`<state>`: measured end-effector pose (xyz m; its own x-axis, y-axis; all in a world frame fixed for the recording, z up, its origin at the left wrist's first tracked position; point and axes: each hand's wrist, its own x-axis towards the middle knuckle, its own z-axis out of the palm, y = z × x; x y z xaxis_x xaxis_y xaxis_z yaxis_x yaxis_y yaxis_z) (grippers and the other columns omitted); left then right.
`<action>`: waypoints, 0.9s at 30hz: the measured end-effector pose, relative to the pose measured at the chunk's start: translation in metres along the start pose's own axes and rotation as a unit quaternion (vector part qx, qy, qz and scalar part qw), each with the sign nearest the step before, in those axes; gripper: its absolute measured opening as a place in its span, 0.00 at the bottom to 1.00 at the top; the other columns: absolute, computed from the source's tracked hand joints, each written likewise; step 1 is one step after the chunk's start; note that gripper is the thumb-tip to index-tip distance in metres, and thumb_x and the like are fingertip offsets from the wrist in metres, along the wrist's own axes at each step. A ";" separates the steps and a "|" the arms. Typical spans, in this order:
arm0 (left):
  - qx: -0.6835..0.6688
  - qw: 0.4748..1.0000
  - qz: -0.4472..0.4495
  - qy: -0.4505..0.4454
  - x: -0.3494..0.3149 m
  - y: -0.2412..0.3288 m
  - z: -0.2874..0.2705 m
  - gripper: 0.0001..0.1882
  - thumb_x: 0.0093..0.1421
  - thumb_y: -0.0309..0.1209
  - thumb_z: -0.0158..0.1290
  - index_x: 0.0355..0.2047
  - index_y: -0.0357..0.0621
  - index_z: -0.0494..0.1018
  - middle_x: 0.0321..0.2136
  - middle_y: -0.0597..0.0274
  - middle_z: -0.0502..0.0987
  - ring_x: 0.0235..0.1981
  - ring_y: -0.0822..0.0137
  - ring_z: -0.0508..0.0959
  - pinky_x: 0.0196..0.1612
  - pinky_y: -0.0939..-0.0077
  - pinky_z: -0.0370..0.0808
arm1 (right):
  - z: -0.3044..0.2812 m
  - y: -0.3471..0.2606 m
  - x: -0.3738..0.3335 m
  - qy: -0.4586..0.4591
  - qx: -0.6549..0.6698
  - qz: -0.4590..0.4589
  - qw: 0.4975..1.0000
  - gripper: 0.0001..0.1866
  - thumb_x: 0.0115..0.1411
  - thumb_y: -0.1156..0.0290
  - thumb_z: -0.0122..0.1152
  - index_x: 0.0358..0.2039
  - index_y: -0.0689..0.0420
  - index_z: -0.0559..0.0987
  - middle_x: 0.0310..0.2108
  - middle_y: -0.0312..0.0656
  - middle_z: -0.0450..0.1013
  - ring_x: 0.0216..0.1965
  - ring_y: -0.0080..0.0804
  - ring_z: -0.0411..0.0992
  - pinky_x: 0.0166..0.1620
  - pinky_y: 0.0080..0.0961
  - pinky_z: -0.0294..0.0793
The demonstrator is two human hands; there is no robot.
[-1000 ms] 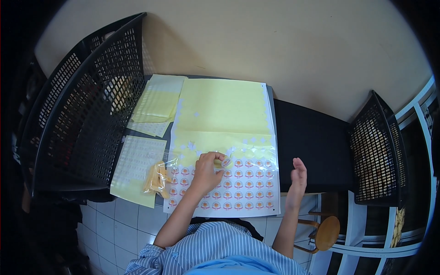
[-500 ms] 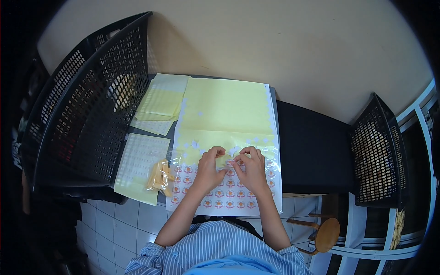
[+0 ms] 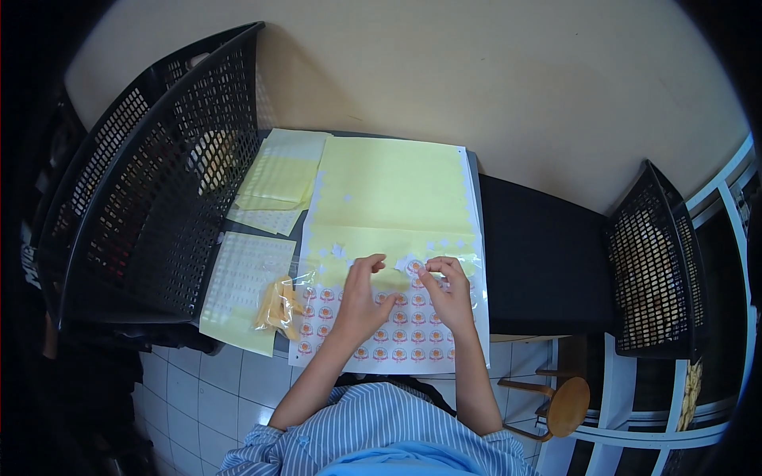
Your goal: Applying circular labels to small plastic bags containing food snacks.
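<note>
A large sticker sheet (image 3: 389, 182) lies in front of me, its far part bare yellow backing and its near part covered with rows of round orange-and-red stickers. Between the thumb and forefinger of my right hand (image 3: 450, 295) is one round sticker (image 3: 414, 267), held just above the sheet. My left hand (image 3: 361, 300) hovers over the sheet to the left, thumb and fingers curved apart with nothing visible in them. By its wrist, a clear plastic bag (image 3: 279, 308) of pale yellow pieces rests at the sheet's left edge.
Smaller yellow-backed sheets (image 3: 282, 170) and another label sheet (image 3: 248, 278) lie left of the large one. A tall black basket (image 3: 151, 190) stands at the left, a second black basket (image 3: 655, 270) at the far right. A wooden stool (image 3: 568, 407) is below right.
My right hand has drawn slightly right, away from the left hand, and the sticker in its fingers now shows clearly. The left hand has hardly moved; its thumb and fingers are apart.
</note>
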<state>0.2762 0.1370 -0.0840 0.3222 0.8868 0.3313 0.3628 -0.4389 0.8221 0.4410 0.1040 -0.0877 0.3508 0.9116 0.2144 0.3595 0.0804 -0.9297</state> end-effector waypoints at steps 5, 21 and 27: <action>0.225 0.955 -0.001 0.192 -0.013 -0.020 -0.082 0.35 0.41 0.27 0.62 0.50 0.37 0.60 0.44 0.50 0.66 0.48 0.51 0.64 0.53 0.59 0.59 | -0.007 -0.010 -0.010 -0.010 0.186 0.095 0.978 0.10 0.59 0.69 0.54 0.34 0.64 0.77 0.39 0.37 0.69 0.38 0.23 0.67 0.42 0.20 0.64; 0.033 0.946 -0.317 0.066 -0.063 -0.063 -0.153 0.34 0.53 0.41 0.58 0.53 0.30 0.60 0.32 0.57 0.71 0.29 0.71 0.71 0.33 0.79 0.71 | 0.020 -0.024 -0.025 0.037 0.295 0.144 0.944 0.09 0.58 0.66 0.57 0.34 0.59 0.77 0.26 0.31 0.71 0.29 0.14 0.65 0.35 0.14 0.61; -0.073 0.951 -0.300 0.018 -0.060 -0.060 -0.152 0.31 0.52 0.35 0.60 0.51 0.29 0.63 0.30 0.59 0.72 0.33 0.71 0.72 0.37 0.80 0.71 | 0.036 -0.022 -0.038 -0.002 0.290 0.152 0.945 0.09 0.58 0.67 0.58 0.34 0.60 0.78 0.26 0.29 0.70 0.28 0.14 0.63 0.34 0.12 0.61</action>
<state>0.1019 0.1323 -0.0831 0.0651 0.9766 -0.2049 0.3454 0.1706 0.9228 0.3891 0.0825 -0.0864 0.3584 0.9293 -0.0892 -0.2921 0.0209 -0.9562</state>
